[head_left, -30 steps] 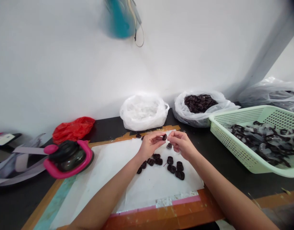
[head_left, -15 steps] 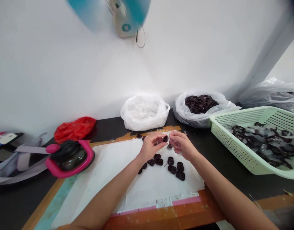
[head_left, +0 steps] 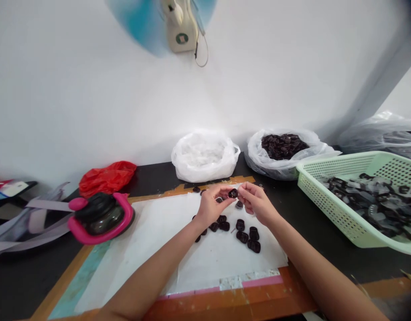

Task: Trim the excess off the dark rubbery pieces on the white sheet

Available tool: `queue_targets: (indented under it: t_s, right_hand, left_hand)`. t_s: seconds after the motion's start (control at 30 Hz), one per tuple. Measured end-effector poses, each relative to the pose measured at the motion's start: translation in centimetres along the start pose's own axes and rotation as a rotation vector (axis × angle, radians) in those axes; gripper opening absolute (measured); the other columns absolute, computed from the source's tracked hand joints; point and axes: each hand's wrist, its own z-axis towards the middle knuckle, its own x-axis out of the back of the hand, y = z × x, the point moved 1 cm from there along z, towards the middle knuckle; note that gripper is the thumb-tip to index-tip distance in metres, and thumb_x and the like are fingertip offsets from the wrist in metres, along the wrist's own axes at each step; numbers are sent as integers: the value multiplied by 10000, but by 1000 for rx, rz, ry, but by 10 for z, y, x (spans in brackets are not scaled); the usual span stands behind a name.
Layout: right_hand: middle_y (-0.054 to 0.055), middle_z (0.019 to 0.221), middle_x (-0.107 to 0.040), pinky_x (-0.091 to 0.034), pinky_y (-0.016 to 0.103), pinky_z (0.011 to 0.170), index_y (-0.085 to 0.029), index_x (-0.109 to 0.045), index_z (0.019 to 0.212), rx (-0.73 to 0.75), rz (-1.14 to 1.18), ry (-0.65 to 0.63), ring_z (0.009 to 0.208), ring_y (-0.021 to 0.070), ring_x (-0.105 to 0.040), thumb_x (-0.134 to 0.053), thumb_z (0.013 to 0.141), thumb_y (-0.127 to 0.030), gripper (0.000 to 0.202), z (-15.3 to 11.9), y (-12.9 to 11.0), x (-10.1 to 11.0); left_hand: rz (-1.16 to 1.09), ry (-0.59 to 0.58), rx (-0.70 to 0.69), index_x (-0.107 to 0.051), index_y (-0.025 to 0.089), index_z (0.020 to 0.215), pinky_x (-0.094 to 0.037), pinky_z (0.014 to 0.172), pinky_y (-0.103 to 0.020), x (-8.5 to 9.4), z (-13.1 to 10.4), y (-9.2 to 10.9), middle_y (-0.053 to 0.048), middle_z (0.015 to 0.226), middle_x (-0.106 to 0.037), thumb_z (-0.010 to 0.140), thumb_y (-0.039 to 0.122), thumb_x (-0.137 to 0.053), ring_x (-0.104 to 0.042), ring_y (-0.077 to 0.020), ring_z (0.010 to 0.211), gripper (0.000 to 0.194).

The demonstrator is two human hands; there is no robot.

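Between the thumb and fingers of my left hand [head_left: 212, 206] is a small dark, glossy plastic piece [head_left: 233, 193], held just above the white paper [head_left: 151, 240]. My right hand [head_left: 257, 200] is beside it with thumb and fingertips pinched together at the piece's right side. Whatever those fingertips hold is too small to make out. Below the hands, several similar dark pieces [head_left: 254, 246] lie on the paper in loose groups; my left hand and forearm partly cover some of them.
Along the wall stand a white bag [head_left: 205, 171] of pale pieces and a bag [head_left: 259, 167] of dark ones. A green basket [head_left: 339, 223] of mixed parts is at right. To the left sit a red bag [head_left: 108, 178] and a pink-rimmed jug [head_left: 101, 238]. A blue fan [head_left: 181, 38] hangs above.
The dark piece has turned slightly in my left fingers, showing more of its face. Both hands stay close together. The whole view has shifted a little.
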Motion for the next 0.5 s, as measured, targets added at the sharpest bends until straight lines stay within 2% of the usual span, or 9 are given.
queue_targets:
  t_s: [0.13,0.27,0.37,0.5]
  right_hand:
    - [-30,639,-519,-221,136,328,-169,-499,787,32,-40,4,388,18,-272,-614,835,-459,317,0,0,-1]
    - [-29,627,-509,-239,151,324,-159,-520,766,86,-60,64,375,18,-274,-624,828,-460,325,2,5,-2]
    - [-58,572,-425,-226,160,319,-170,-514,772,92,-108,129,370,29,-273,-629,818,-475,329,3,13,-4]
    - [-54,572,-404,-246,171,350,-179,-490,771,174,-277,183,413,50,-315,-612,831,-468,319,1,21,-11]
  left_hand:
    - [28,20,-11,-622,157,888,-537,801,-308,-1,-2,3,-76,945,-678,752,211,-704,-649,-178,847,168]
    - [-11,1,-31,-668,149,929,-539,832,-326,-1,-2,7,-115,1081,-646,819,201,-605,-642,-195,930,137]
    - [76,96,18,-705,160,854,-545,736,-283,-1,0,9,-112,1108,-593,797,218,-628,-624,-197,938,112]
    - [256,240,123,-703,167,737,-490,592,-232,0,1,13,-65,941,-569,699,174,-712,-592,-143,770,40]
